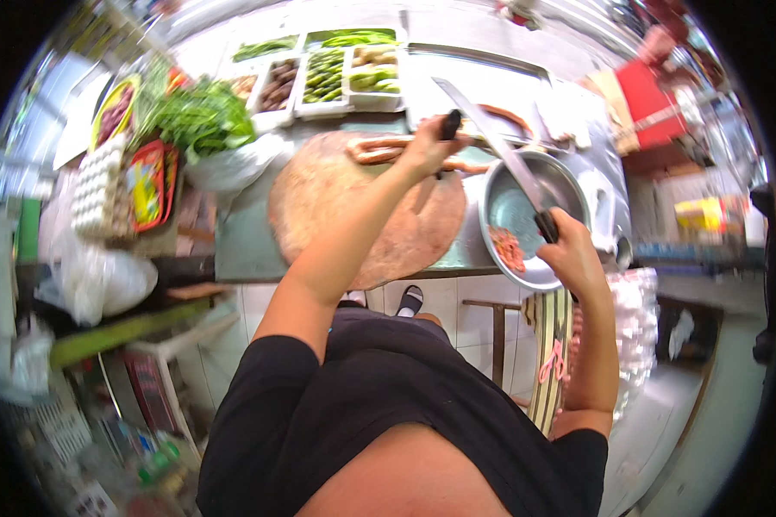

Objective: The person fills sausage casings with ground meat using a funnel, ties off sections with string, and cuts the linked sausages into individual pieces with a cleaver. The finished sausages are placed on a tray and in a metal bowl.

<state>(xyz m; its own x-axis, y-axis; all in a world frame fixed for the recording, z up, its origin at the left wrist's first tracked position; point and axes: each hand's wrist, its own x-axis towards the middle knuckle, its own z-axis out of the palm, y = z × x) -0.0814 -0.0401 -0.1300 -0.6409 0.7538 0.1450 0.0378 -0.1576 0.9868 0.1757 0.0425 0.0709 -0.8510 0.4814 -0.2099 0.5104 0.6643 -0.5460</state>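
Note:
My right hand (569,250) is closed round the black handle of a long knife (500,142), whose blade slants up and left across the steel bowl (582,185). Reddish chopped meat (507,247) lies in the bowl's near left part. My left hand (429,148) reaches over the round wooden chopping board (345,211) and is closed on a black-handled tool (450,125); a greyish blade shape shows below that hand, blurred. Long reddish-brown meat strips (373,153) lie at the board's far edge, beside my left hand. Another curved strip (509,115) rests on a tray behind the bowl.
White trays of green vegetables (323,77) stand at the back. Leafy greens (205,116), stacked egg trays (102,189) and a red basket of packets (153,185) are at left. A red box (651,108) stands far right. A striped cloth (545,370) hangs below the bowl.

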